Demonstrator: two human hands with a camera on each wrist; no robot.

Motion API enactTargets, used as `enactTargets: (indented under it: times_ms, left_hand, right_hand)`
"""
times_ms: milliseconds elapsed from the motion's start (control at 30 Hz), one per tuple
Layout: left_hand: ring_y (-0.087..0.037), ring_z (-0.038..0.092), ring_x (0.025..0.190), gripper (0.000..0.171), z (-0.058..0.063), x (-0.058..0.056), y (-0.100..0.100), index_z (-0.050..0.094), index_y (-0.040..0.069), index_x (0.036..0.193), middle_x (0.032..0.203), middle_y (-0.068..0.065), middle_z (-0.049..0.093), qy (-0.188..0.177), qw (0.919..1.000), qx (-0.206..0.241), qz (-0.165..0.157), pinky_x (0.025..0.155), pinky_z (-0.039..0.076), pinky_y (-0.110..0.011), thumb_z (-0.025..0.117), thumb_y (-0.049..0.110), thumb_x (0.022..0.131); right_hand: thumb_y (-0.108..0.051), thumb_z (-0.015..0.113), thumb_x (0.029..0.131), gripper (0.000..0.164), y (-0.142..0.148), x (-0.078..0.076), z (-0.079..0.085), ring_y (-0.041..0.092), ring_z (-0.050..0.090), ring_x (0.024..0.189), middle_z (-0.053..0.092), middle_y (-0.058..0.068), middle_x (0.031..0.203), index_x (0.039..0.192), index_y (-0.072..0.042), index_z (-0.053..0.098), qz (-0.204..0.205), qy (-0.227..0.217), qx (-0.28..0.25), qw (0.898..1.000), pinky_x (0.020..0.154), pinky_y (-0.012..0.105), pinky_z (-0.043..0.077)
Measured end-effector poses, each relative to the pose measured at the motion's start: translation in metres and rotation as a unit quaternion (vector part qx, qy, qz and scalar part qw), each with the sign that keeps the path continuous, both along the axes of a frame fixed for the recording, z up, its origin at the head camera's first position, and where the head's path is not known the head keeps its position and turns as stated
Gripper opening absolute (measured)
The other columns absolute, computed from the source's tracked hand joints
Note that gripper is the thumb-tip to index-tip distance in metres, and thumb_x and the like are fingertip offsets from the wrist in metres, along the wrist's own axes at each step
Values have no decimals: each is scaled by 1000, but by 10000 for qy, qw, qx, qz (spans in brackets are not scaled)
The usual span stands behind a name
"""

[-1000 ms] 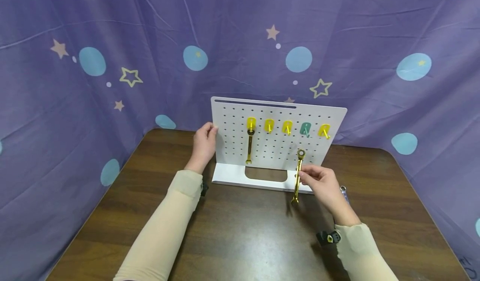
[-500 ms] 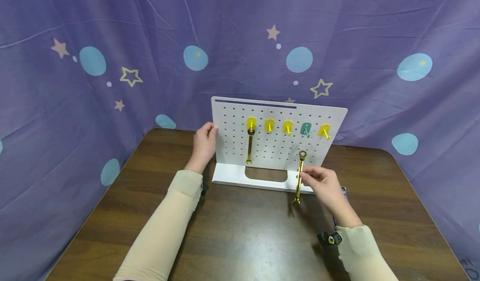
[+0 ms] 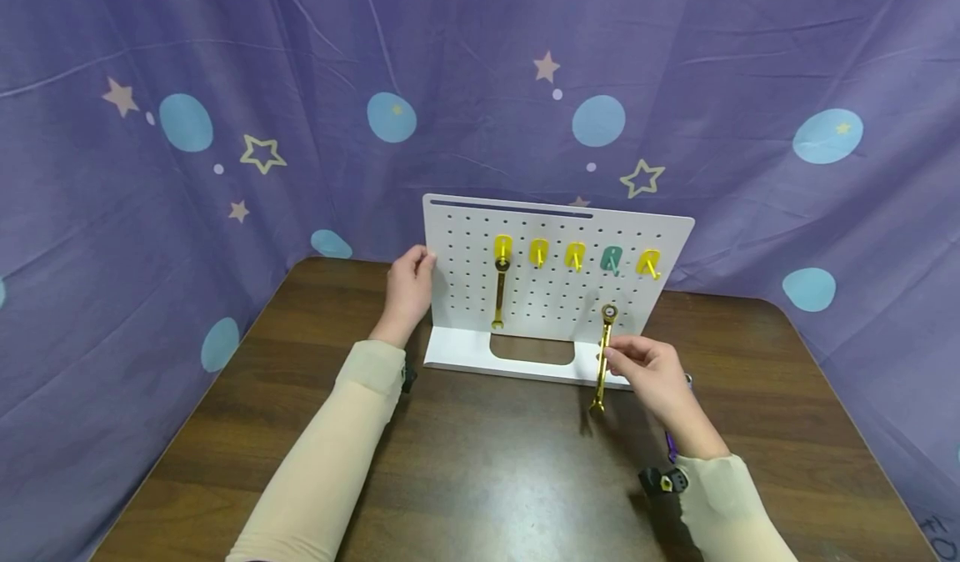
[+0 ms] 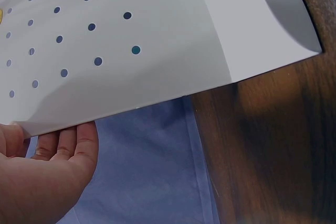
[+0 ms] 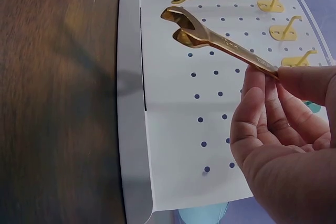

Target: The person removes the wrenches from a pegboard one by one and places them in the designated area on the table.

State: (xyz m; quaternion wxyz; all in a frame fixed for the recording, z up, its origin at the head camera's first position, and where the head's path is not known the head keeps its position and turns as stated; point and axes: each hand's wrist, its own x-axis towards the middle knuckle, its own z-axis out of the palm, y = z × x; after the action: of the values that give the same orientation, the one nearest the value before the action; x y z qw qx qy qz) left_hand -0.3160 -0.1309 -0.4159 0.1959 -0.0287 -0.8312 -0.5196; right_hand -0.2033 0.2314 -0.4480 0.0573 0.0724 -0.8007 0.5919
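Note:
A white pegboard stand [image 3: 465, 291] stands on the table, with a row of yellow hooks [image 3: 539, 251] and one green hook [image 3: 611, 259]. My left hand [image 3: 408, 287] grips its left edge, thumb in front and fingers behind. From the leftmost yellow hook hangs a gold combination wrench [image 3: 500, 295], ring end up. In front of the board's lower right part, my right hand [image 3: 652, 374] pinches a second gold combination wrench [image 5: 223, 43] by its shank. That wrench is near upright, ring end up, open end down over the table.
Behind my right wrist a purple tool [image 3: 671, 445] lies partly hidden on the wooden table [image 3: 480, 470]. A purple curtain [image 3: 480, 87] with stars and dots hangs close behind the board and along the sides.
My right hand has shifted slightly right and down with the gold wrench in its fingers. The left hand, the board and the hanging wrench have stayed put.

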Motion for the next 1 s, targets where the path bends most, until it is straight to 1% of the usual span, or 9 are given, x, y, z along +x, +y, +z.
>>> enactTargets:
  times_ms: [367,467,633,867,1000]
  left_hand:
    - [-26,52,79,21,0,0,0,64,-1,102,85,-15,58,25,10000,15,-30,68,42,-37,51,15,108]
    - [-26,52,79,21,0,1,0,64,-1,102,85,-16,59,15,10000,10,-34,68,42,-37,51,15,109]
    - [-26,51,78,22,1,1,0,64,0,102,85,-16,59,-21,10000,31,-30,68,42,-37,51,17,109]
    - [-26,52,79,21,1,1,0,64,0,101,86,-15,59,-22,10000,0,-27,68,43,-37,51,16,109]
    - [-27,53,79,22,1,1,0,64,0,101,86,-16,60,-16,10000,17,-31,69,43,-38,52,16,109]
  right_hand:
    - [-3,70,96,21,2,3,-2,17,65,75,71,19,91,108,13,68,-35,46,78,10000,70,30,56]
    - [-3,70,96,20,3,4,-3,20,66,75,72,18,90,108,13,69,-71,6,109,9999,71,32,56]
    - [-1,69,96,17,6,5,-4,25,68,77,72,17,90,107,12,69,-57,47,62,10000,71,31,56]
    - [-1,69,96,17,10,6,-7,22,67,76,72,21,92,107,12,70,-41,1,-54,10000,70,31,56]
    - [-3,70,96,19,11,6,-7,22,68,76,72,21,94,108,12,69,-52,-56,-90,9999,70,31,56]
